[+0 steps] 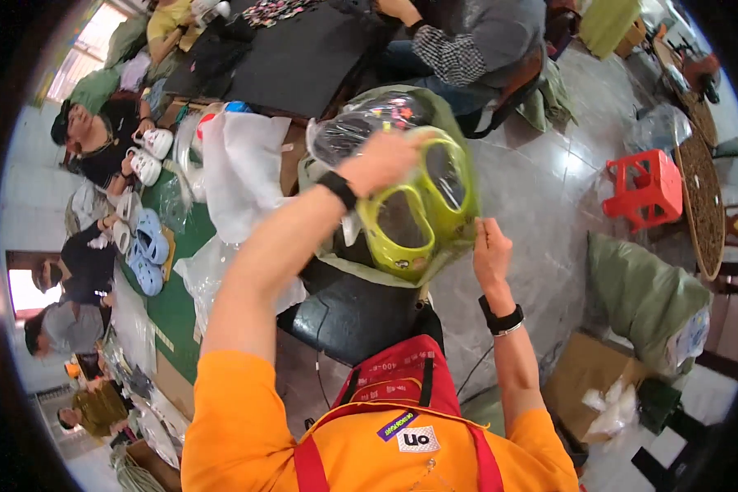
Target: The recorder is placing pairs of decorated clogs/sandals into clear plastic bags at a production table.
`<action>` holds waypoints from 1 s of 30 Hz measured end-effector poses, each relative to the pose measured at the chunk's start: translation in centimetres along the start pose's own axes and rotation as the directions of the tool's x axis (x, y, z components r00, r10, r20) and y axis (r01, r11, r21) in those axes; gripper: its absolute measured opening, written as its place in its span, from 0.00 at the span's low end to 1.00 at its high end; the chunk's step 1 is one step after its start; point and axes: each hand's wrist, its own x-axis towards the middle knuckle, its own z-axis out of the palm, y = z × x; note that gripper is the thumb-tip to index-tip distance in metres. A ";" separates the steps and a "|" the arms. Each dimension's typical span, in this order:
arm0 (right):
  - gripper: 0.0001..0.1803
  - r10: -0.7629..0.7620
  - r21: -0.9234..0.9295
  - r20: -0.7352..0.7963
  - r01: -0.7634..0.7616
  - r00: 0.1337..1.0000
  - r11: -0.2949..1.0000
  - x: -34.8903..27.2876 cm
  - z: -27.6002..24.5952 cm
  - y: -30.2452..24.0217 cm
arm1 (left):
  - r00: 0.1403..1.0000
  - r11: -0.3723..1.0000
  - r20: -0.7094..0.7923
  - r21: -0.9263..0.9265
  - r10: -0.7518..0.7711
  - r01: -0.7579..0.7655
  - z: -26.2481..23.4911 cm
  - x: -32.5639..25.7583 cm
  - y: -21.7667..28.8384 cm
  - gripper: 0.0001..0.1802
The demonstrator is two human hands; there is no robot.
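Sitting in sack (443, 105): lime clogs (447, 230); mouth unclosed. Right hand (493, 248): grip pinched on sack edge; left hand (380, 160): blurred, can't tell grip.

The left grip (383, 161) reaches farther forward; the right grip (493, 250) pinches.

Cannot resolve fingers of left hand (383, 160), blurred. Cannot confirm its grip on yellow-green clogs (453, 225). Cannot see most of the inside of green sack (444, 266), hidden under clogs. Logged wearer of checkered sleeve (447, 56) as cropped by top edge.
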 end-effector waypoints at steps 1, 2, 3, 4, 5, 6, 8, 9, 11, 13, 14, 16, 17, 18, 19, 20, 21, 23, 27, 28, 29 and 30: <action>0.12 0.034 -0.002 0.016 -0.034 0.999 0.999 -0.2 0.6 -0.1 | 0.988 0.971 -0.051 -0.200 -0.144 0.131 2.2 1.0 2.2 0.23; 0.12 0.063 0.003 0.033 -0.063 0.997 0.998 -0.5 1.0 -0.4 | 0.974 0.997 -0.228 0.078 0.001 0.017 3.9 0.8 4.4 0.23; 0.12 0.041 0.020 0.058 -0.042 0.997 0.999 -1.1 1.6 -0.4 | 0.923 0.927 -0.340 0.372 0.179 -0.043 5.4 -0.1 5.4 0.23; 0.13 0.021 -0.016 0.036 -0.020 0.999 1.000 -1.6 1.4 0.1 | 0.903 0.947 -0.386 0.314 0.191 -0.066 5.7 -1.0 5.0 0.23; 0.13 -0.001 -0.051 0.013 0.002 1.000 0.999 -1.9 1.2 0.5 | 0.879 0.962 -0.433 0.258 0.201 -0.093 6.0 -1.7 4.3 0.22; 0.13 -0.027 -0.030 0.042 0.028 0.999 0.999 -2.1 1.3 0.5 | 0.929 0.980 -0.363 0.200 0.074 0.000 5.7 -2.5 3.4 0.23; 0.13 0.067 0.012 0.031 -0.068 0.997 0.998 -1.8 1.1 0.5 | 0.918 0.979 -0.394 0.202 0.048 0.035 4.6 -1.6 2.5 0.24; 0.13 0.044 0.022 0.054 -0.046 0.998 0.999 -1.6 0.9 0.8 | 0.910 0.979 -0.410 0.200 0.056 0.030 4.4 -1.0 2.4 0.24; 0.13 0.043 0.018 0.060 -0.044 0.997 0.999 -0.7 1.0 0.9 | 0.892 0.993 -0.443 0.111 0.085 -0.039 5.3 0.4 2.8 0.23; 0.13 0.085 0.017 0.134 -0.088 0.987 0.996 -0.8 0.6 1.0 | 0.952 0.904 -0.307 -0.407 -0.002 -0.129 4.7 1.5 3.4 0.20; 0.13 0.151 -0.001 0.191 -0.153 0.970 0.988 -0.9 0.6 1.1 | 0.949 0.909 -0.315 -0.404 -0.031 -0.104 4.1 0.9 2.7 0.20; 0.13 0.154 0.013 0.203 -0.160 0.967 0.987 -0.7 0.3 1.9 | 0.964 0.819 -0.246 -0.528 0.106 -0.225 0.9 -0.8 2.5 0.19; 0.12 0.175 0.024 0.204 -0.183 0.963 0.983 -0.7 0.6 1.9 | 0.965 0.825 -0.253 -0.528 0.073 -0.200 1.5 -0.9 1.7 0.19; 0.11 0.120 0.061 0.220 -0.137 0.968 0.989 -0.6 0.7 0.7 | 0.893 0.789 -0.448 -0.565 -0.050 -0.240 2.8 -0.2 0.8 0.19; 0.11 0.102 0.066 0.244 -0.121 0.964 0.990 -0.5 0.9 0.1 | 0.770 0.756 -0.613 -0.585 -0.174 -0.295 3.1 -0.2 0.2 0.19; 0.10 0.096 0.066 0.257 -0.117 0.962 0.991 -0.3 1.0 -0.2 | 0.621 0.798 -0.717 -0.555 -0.317 -0.234 3.5 -0.6 0.2 0.17; 0.09 0.100 0.062 0.256 -0.120 0.962 0.991 0.0 0.9 -0.1 | 0.614 0.799 -0.718 -0.558 -0.329 -0.224 3.4 -1.1 0.1 0.17; 0.09 0.079 0.032 0.284 -0.092 0.955 0.995 0.6 1.5 3.3 | 0.543 0.400 -0.497 -0.867 -0.677 -0.295 2.7 -3.7 -0.3 0.15; 0.11 0.120 0.032 0.412 -0.146 0.903 0.989 -0.1 1.0 2.9 | 0.426 0.476 -0.437 -0.879 -0.792 -0.017 5.4 -15.1 -2.2 0.13; 0.13 0.224 0.034 0.408 -0.260 0.885 0.965 -0.5 0.6 1.9 | 0.421 0.490 -0.444 -0.872 -0.791 -0.001 7.2 -18.5 -2.8 0.12; 0.16 0.323 0.039 0.412 -0.370 0.852 0.928 -1.0 0.4 1.1 | 0.405 0.364 -0.265 -0.912 -0.875 0.189 9.0 -22.4 -2.9 0.11; 0.16 0.309 0.040 0.415 -0.356 0.856 0.934 -1.8 -0.2 0.6 | 0.417 0.391 -0.259 -0.880 -0.871 0.270 11.2 -25.8 -3.4 0.11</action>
